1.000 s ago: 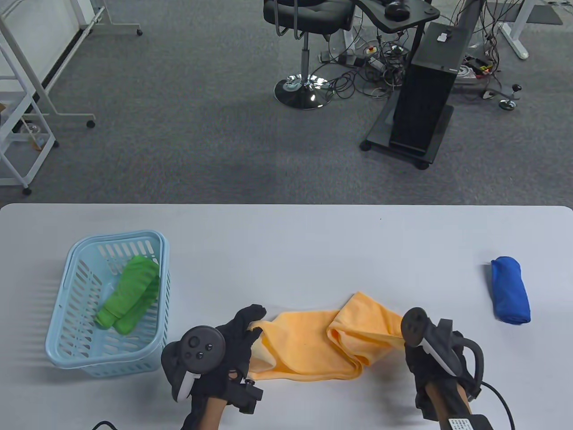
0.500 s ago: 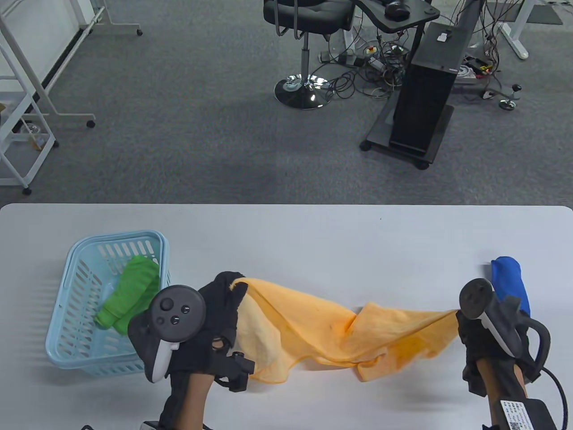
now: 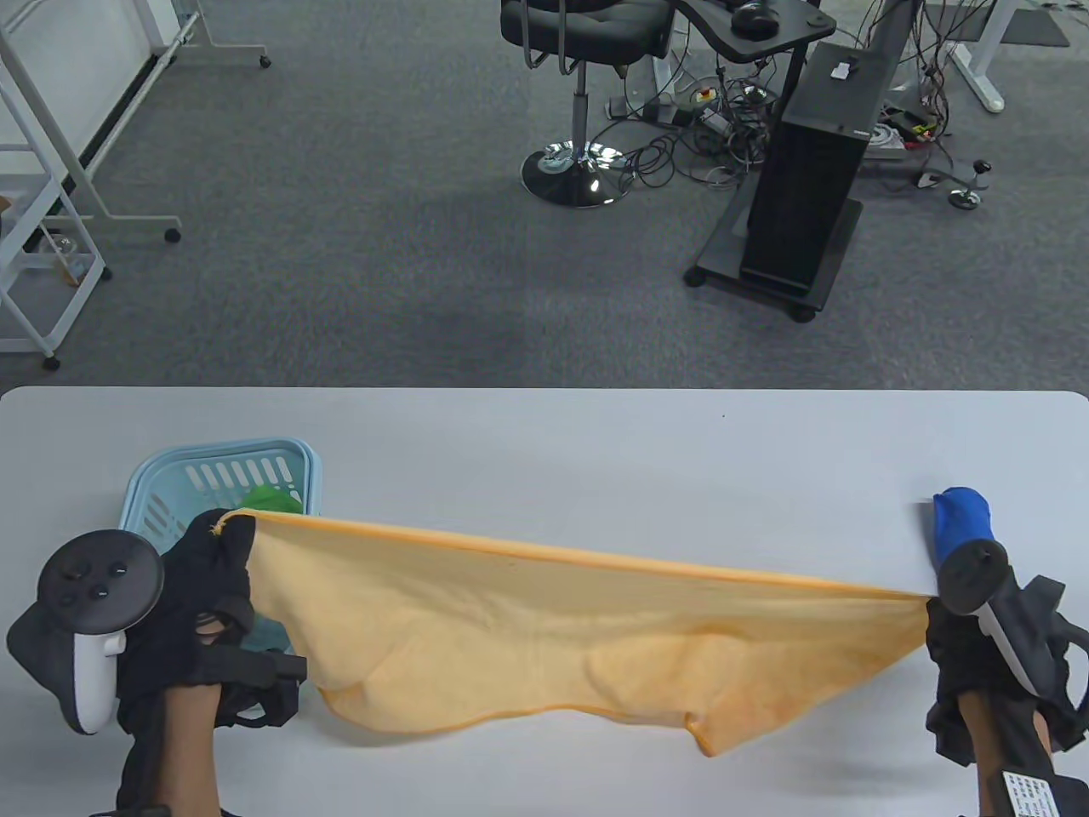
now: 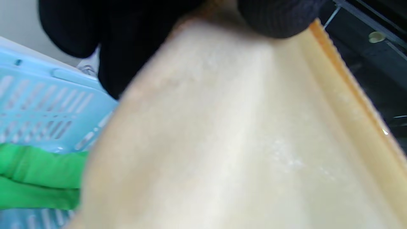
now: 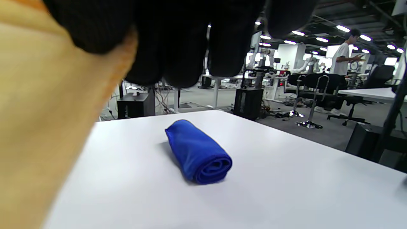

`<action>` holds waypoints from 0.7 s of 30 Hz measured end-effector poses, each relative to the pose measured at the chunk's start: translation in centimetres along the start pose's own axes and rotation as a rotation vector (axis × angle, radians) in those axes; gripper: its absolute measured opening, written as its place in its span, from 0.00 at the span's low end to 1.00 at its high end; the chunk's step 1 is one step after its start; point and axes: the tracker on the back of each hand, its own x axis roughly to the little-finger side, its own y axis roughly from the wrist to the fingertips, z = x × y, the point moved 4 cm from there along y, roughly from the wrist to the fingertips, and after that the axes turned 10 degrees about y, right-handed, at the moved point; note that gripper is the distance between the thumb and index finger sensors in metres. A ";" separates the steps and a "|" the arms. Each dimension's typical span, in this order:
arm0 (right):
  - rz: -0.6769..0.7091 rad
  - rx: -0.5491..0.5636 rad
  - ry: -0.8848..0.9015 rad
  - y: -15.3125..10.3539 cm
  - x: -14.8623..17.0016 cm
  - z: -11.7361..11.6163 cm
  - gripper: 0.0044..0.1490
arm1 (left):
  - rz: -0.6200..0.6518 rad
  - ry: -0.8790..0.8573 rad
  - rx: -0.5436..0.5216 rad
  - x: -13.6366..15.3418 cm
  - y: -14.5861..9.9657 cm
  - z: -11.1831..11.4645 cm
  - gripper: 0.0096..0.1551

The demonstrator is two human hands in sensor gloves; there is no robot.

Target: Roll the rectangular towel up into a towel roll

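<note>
An orange rectangular towel (image 3: 578, 638) hangs stretched wide above the white table (image 3: 595, 451), its upper edge taut and its lower edge sagging. My left hand (image 3: 217, 566) pinches the towel's left top corner, above the basket. My right hand (image 3: 953, 634) pinches the right top corner, close to the blue roll. In the left wrist view the towel (image 4: 241, 136) fills the frame under my fingers (image 4: 276, 19). The right wrist view shows the towel (image 5: 47, 121) at the left, under my curled fingers (image 5: 178, 47).
A light blue basket (image 3: 196, 468) at the left holds a green rolled towel (image 3: 272, 496), mostly hidden behind the orange towel. A blue rolled towel (image 3: 961, 515) lies at the table's right, also in the right wrist view (image 5: 198, 154). A person (image 5: 345, 54) stands far off.
Both hands have moved apart, left hand leftward over the basket, right hand rightward. The towel went from a crumpled heap on the table to a spread sheet held up by two corners.
</note>
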 end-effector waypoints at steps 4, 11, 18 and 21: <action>-0.034 -0.038 0.075 -0.1 -0.5 0.2 0.27 | 0.000 0.020 0.085 0.7 0.6 1.5 0.28; -0.016 -0.188 0.115 -0.1 -2.8 -0.7 0.28 | -0.007 0.120 0.142 -0.3 1.2 3.1 0.23; 0.028 -0.242 0.081 0.4 -6.2 -1.3 0.28 | 0.031 0.119 0.146 -2.1 1.7 3.9 0.22; 0.048 -0.263 0.069 0.9 -7.9 -1.8 0.28 | 0.040 0.142 0.165 -3.1 2.2 4.6 0.21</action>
